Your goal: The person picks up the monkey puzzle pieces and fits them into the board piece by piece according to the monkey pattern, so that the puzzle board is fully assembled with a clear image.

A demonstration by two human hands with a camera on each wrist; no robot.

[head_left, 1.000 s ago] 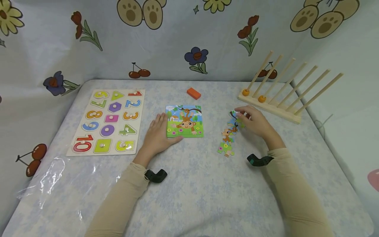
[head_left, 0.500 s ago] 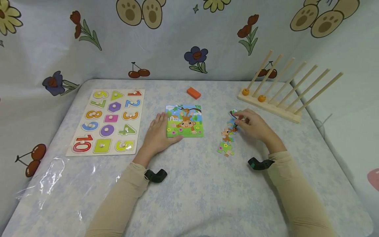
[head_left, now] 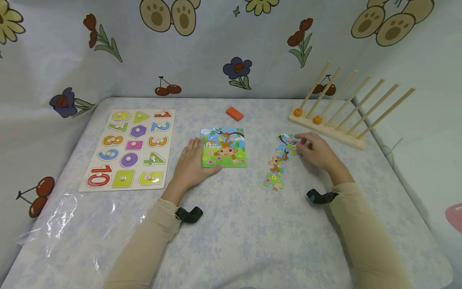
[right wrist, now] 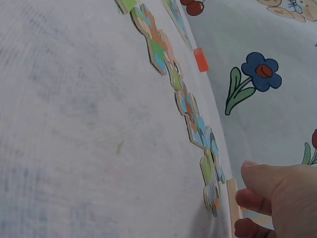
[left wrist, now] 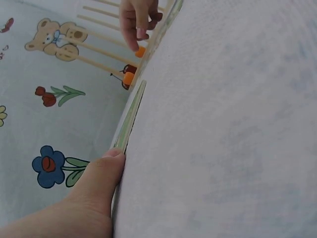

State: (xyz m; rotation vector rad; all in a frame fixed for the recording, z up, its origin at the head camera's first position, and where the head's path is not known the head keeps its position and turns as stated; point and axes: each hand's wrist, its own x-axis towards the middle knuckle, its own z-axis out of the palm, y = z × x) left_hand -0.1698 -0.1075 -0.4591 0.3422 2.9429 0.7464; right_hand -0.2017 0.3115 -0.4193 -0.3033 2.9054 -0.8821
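A square monkey puzzle (head_left: 224,150) lies on the table in front of me. My left hand (head_left: 192,162) rests flat at its left edge, fingers straight and thumb on its lower edge; the left wrist view shows this thumb (left wrist: 101,171) against the thin board. To the right, loose jigsaw pieces (head_left: 277,162) with green, blue and brown print lie in an uneven column. My right hand (head_left: 317,150) hovers just right of the top pieces, its fingers loosely bent. In the right wrist view a gap separates the fingertips (right wrist: 249,168) from the pieces (right wrist: 198,124), and no held thing shows.
A number-and-shape peg board (head_left: 130,150) lies on the left. An orange block (head_left: 235,113) sits behind the monkey puzzle. At the back right stands a wooden peg rack (head_left: 328,130) with two orange beads. Clear plastic film (head_left: 59,218) lies at the front left.
My right hand has drawn back to the right from the top jigsaw pieces, uncovering a green piece there. The left hand has stayed in place on the monkey puzzle.
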